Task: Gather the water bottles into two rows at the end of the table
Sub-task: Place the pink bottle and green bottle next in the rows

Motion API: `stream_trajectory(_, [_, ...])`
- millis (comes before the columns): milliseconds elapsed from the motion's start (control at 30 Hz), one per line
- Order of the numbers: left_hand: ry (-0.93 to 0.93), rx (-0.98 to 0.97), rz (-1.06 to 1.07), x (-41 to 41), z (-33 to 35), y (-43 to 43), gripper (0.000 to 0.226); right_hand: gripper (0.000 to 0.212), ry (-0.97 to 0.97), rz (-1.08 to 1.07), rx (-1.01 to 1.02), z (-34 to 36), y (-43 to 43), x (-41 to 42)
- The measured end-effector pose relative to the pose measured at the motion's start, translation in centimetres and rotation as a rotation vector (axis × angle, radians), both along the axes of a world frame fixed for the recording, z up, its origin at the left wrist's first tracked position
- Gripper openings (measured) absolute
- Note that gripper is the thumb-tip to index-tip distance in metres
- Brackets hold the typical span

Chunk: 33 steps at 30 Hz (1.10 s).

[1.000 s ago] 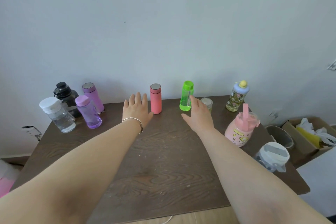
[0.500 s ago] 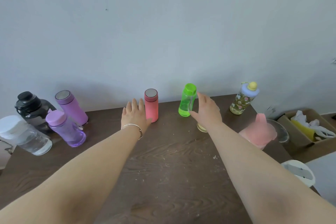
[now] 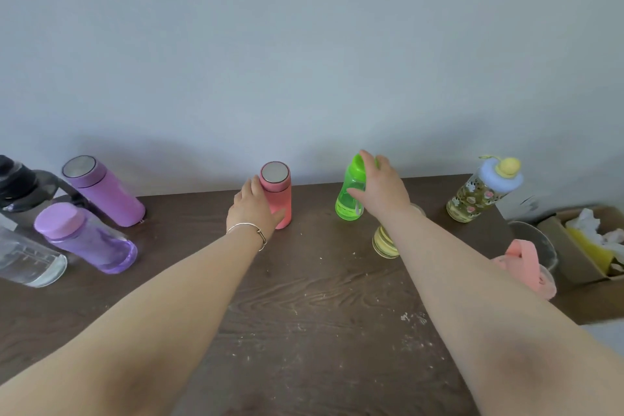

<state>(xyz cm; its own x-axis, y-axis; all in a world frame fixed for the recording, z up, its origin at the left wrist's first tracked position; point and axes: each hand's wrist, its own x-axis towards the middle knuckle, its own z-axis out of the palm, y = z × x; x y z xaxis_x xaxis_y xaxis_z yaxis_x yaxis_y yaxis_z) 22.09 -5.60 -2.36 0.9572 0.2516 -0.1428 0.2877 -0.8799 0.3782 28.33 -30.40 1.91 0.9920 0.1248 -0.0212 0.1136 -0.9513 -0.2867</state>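
Bottles (image 3: 277, 194) — one against each grip

Bare forearms; left wrist (image 3: 248, 230) — thin bangle (image 3: 251, 230)

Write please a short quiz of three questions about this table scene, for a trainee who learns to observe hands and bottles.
1. True or false: the left hand is at the coral bottle.
2. Which bottle does the right hand reach? A) the opaque purple bottle B) the green bottle C) the floral bottle
3. Fill in: the bracelet is on the ___ wrist.

Key
1. True. The hand is against its left side, thumb in front; a full grip cannot be confirmed.
2. B. The fingers curl over its cap and side.
3. Left.
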Motion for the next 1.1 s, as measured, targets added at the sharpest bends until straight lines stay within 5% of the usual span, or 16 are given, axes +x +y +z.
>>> stream_trajectory(300, [-0.089, -0.421, 0.236, 1.9, -1.5, -1.2, 0.044, 0.067, -0.001, -0.069, 0.193, -1.6, 0.6, 1.6])
stream_trajectory(1100, [-0.211, -0.444, 0.172, -6.5, 3.1, 1.8, 0.047, 0.069, -0.067, -0.068, 0.381, 3.3, 3.3, -8.2])
